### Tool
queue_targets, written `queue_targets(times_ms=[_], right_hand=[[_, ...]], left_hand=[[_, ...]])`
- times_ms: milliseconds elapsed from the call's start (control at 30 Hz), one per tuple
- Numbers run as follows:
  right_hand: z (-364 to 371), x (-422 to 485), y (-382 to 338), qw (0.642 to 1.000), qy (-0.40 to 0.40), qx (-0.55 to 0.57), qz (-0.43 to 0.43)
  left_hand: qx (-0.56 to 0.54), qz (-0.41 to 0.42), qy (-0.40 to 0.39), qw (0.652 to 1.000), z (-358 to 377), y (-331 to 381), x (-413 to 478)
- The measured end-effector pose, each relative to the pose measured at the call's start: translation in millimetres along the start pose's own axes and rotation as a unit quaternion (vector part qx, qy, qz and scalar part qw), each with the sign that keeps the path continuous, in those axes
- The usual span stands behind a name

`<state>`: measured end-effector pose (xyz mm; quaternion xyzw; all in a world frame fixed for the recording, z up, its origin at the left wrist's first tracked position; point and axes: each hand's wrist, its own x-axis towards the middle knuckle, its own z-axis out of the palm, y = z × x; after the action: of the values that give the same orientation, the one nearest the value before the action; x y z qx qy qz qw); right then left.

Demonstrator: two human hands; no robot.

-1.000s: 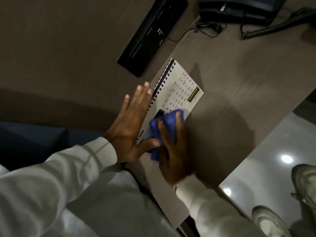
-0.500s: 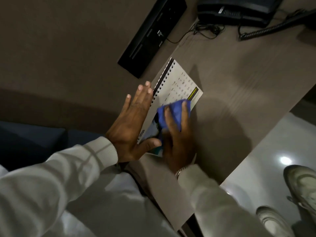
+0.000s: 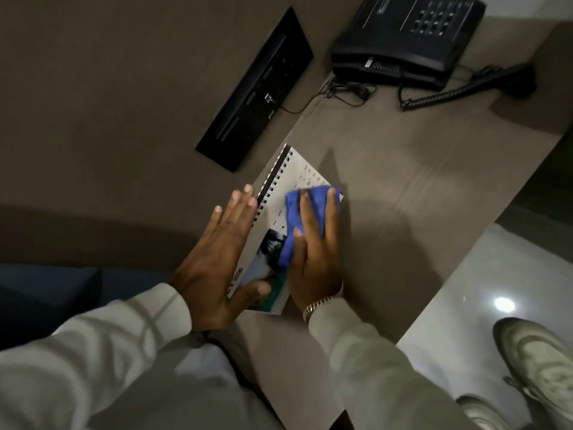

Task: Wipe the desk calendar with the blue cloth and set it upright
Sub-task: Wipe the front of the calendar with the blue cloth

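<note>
The spiral-bound desk calendar lies flat on the brown desk, its black coil along the left edge and a photo at the near end. My left hand rests flat with fingers spread on the calendar's left side, thumb over the near corner. My right hand presses the blue cloth onto the calendar's right half, covering part of the date grid.
A black desk phone with its coiled cord sits at the far end of the desk. A black power socket panel is set in the wall to the left. The desk's right edge drops to a glossy floor with pale shoes.
My right hand has slid the blue cloth up the calendar page, away from me, uncovering the photo at the near end. My left hand stays pressed on the left side.
</note>
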<state>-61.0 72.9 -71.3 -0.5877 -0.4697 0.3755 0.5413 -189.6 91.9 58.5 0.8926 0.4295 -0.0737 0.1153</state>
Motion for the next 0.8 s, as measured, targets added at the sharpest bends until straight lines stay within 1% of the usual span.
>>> queue_targets(times_ms=[67, 133, 200, 300, 333, 400, 500, 567, 600, 667, 733, 800], right_hand=[[1, -21, 4, 0.999, -0.032, -0.008, 0.001], [3, -29, 2, 0.998, -0.041, 0.027, -0.025], [5, -19, -8, 0.998, -0.015, 0.041, -0.042], [8, 13, -20, 0.995, 0.058, 0.054, -0.069], [9, 21, -20, 0.994, 0.069, 0.047, -0.073], [5, 27, -15, 0.997, 0.050, 0.032, -0.045], [-6, 9, -2, 0.999, 0.001, -0.014, 0.050], [-10, -8, 1, 0.996, -0.030, -0.022, 0.083], [-11, -14, -1, 0.996, -0.040, -0.009, 0.074], [-7, -17, -8, 0.999, -0.025, 0.027, 0.024], [0, -6, -20, 0.999, 0.015, 0.041, -0.022], [8, 12, -28, 0.996, 0.066, 0.049, -0.035]], left_hand=[[-0.007, -0.011, -0.010, 1.000, -1, 1, 1], [-0.012, -0.012, -0.009, 1.000, -2, 2, 1], [-0.015, -0.011, -0.008, 1.000, -2, 2, 1], [-0.022, -0.014, -0.007, 1.000, -1, 2, 0], [-0.021, -0.012, -0.007, 1.000, -1, 1, 1], [-0.014, -0.003, -0.003, 1.000, -1, 1, 1], [-0.005, 0.000, 0.003, 1.000, -1, 2, 2], [-0.004, -0.003, 0.003, 1.000, 0, 2, 2], [-0.003, -0.003, 0.002, 1.000, 0, 1, 2], [-0.002, 0.000, 0.001, 1.000, 0, 1, 1], [-0.002, 0.000, 0.004, 1.000, 1, 0, 1], [0.001, 0.000, 0.006, 1.000, 3, -2, 1]])
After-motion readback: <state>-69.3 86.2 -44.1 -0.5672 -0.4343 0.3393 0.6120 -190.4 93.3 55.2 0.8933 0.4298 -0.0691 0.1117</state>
